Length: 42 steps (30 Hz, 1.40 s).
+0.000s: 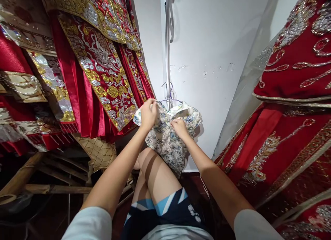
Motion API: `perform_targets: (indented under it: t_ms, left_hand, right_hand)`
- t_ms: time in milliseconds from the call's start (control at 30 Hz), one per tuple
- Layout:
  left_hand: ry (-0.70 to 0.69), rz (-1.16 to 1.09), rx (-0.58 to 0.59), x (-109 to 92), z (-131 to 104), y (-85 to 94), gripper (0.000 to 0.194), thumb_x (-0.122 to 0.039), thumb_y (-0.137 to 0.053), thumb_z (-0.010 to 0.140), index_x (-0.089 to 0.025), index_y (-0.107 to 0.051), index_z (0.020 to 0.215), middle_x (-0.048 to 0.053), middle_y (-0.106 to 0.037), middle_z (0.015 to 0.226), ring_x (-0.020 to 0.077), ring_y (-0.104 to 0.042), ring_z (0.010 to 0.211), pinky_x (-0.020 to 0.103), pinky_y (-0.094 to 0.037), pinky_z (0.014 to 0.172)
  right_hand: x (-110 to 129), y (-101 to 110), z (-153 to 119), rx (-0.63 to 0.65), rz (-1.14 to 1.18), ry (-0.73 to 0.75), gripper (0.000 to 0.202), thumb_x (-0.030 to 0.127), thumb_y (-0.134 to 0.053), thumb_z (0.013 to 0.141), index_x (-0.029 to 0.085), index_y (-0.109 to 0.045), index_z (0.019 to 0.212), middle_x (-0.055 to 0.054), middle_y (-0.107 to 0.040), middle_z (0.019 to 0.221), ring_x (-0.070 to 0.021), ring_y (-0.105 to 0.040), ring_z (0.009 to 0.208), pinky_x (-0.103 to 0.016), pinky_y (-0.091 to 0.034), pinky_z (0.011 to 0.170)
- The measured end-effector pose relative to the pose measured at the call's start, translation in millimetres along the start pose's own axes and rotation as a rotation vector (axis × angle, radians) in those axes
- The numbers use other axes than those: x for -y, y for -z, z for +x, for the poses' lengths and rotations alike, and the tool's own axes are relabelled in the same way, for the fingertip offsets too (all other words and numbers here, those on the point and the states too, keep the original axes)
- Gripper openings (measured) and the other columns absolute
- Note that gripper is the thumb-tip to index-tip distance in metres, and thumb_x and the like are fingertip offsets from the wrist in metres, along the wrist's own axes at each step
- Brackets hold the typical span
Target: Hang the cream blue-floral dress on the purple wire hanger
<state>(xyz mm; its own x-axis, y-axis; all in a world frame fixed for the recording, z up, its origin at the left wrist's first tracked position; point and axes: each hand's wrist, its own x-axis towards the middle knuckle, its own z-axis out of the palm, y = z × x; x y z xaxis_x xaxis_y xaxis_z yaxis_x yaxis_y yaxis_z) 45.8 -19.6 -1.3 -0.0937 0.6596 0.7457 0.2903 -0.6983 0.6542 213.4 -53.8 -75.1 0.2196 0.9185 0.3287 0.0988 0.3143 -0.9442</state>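
A short-sleeved floral blouse (165,138) in white, blue and green hangs against the wall in front of me. Its purple hanger (177,100) shows at the neckline, with the hook by a metal pole. My left hand (149,113) is closed at the blouse's left shoulder, fingers curled over the fabric and slightly blurred. My right hand (179,127) pinches the cloth near the front opening, below the collar. The blouse's lower part hangs down past my knees.
Red costumes with gold and silver embroidery (103,68) hang at the left, above a bamboo frame (57,189). Another red beaded garment (274,140) stands close on the right. A metal pole (167,43) runs up the white wall (207,37).
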Motion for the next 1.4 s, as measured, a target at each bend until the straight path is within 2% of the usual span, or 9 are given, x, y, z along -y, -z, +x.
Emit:
perform_targets:
  t_ms: [133,433,600,767,867,967,1167,1267,1400]
  left_hand:
    - [0.48,-0.143,-0.358,38.4,8.6,35.0,0.013,-0.02,-0.053,0.098,-0.015,-0.065,0.1,0.006,-0.067,0.106,0.0159,-0.061,0.098,0.033,-0.048,0.094]
    - [1.053,-0.373,-0.123,82.0,-109.8,-3.2,0.027,-0.035,-0.061,0.097,-0.014,-0.063,0.114,0.007,-0.066,0.106,0.0163,-0.065,0.086,0.033,-0.058,0.074]
    - [0.9,-0.569,0.057,63.6,-134.4,-24.7,0.021,-0.036,-0.071,0.087,-0.016,-0.065,0.083,0.001,-0.065,0.078,0.0118,-0.06,0.068,0.025,-0.051,0.066]
    - [0.601,-0.648,0.316,9.6,-118.1,-27.0,0.028,-0.04,-0.08,0.073,-0.017,-0.068,0.082,0.001,-0.067,0.08,0.0154,-0.064,0.078,0.026,-0.05,0.078]
    - [0.186,-0.393,0.678,-25.3,-118.8,-28.0,0.019,-0.035,-0.068,0.086,-0.017,-0.072,0.089,0.004,-0.071,0.087,0.0188,-0.064,0.086,0.029,-0.048,0.084]
    - [-0.067,-0.171,0.728,-41.9,-121.7,-29.8,0.017,-0.029,-0.059,0.093,-0.018,-0.072,0.095,0.006,-0.071,0.094,0.0196,-0.063,0.089,0.03,-0.047,0.085]
    - [0.108,-0.025,0.441,-16.2,-116.1,-28.3,0.017,-0.033,-0.053,0.093,-0.019,-0.063,0.093,0.007,-0.067,0.099,0.021,-0.061,0.095,0.034,-0.046,0.092]
    - [0.299,-0.107,0.712,-0.7,-120.6,-17.4,0.041,-0.048,-0.033,0.101,-0.02,-0.062,0.092,0.007,-0.068,0.094,0.0201,-0.062,0.09,0.034,-0.05,0.087]
    - [0.347,0.261,1.123,15.7,-132.4,7.2,0.04,-0.054,-0.051,0.091,-0.02,-0.066,0.077,0.004,-0.071,0.081,0.0214,-0.064,0.082,0.03,-0.051,0.079]
  right_hand:
    - [-32.0,-5.5,-30.5,0.01,0.034,-0.098,0.026,0.027,-0.058,0.068,0.02,-0.052,0.043,0.006,-0.043,0.038,-0.0097,-0.035,0.04,-0.024,-0.024,0.046]
    - [-54.3,-21.9,-95.2,-0.067,0.217,-0.174,0.027,0.042,-0.049,0.073,0.022,-0.049,0.054,0.006,-0.039,0.042,-0.0095,-0.031,0.04,-0.024,-0.023,0.042]
    - [-82.9,5.8,-108.7,-0.089,0.179,-0.193,0.035,0.042,-0.063,0.069,0.023,-0.044,0.046,0.007,-0.032,0.04,-0.0089,-0.027,0.04,-0.025,-0.02,0.042]
    - [-67.8,38.1,-78.0,-0.13,0.158,-0.172,0.036,0.057,-0.06,0.081,0.023,-0.061,0.071,-0.001,-0.06,0.063,-0.0186,-0.056,0.066,-0.027,-0.043,0.058]
    - [-38.9,45.9,-53.9,0.138,0.282,-0.343,0.048,0.068,-0.053,0.086,0.022,-0.065,0.08,-0.003,-0.062,0.062,-0.0195,-0.058,0.061,-0.029,-0.045,0.057]
    - [-9.9,48.5,-42.9,0.465,0.464,-0.513,0.045,0.064,-0.06,0.085,0.02,-0.067,0.087,0.0,-0.06,0.057,-0.0158,-0.053,0.049,-0.028,-0.045,0.052]
    - [22.1,59.6,-49.1,0.84,0.247,-0.502,0.029,0.03,-0.081,0.066,0.016,-0.07,0.089,-0.002,-0.071,0.074,-0.0167,-0.066,0.066,-0.027,-0.052,0.068]
    - [33.8,68.5,-40.8,0.801,-0.059,-0.278,0.014,0.018,-0.069,0.066,0.016,-0.07,0.08,-0.001,-0.07,0.072,-0.0155,-0.063,0.065,-0.025,-0.048,0.064]
    - [43.2,79.1,-2.0,0.348,-0.48,0.328,0.016,0.013,-0.052,0.069,0.019,-0.067,0.066,0.0,-0.067,0.066,-0.0176,-0.061,0.067,-0.026,-0.044,0.066]
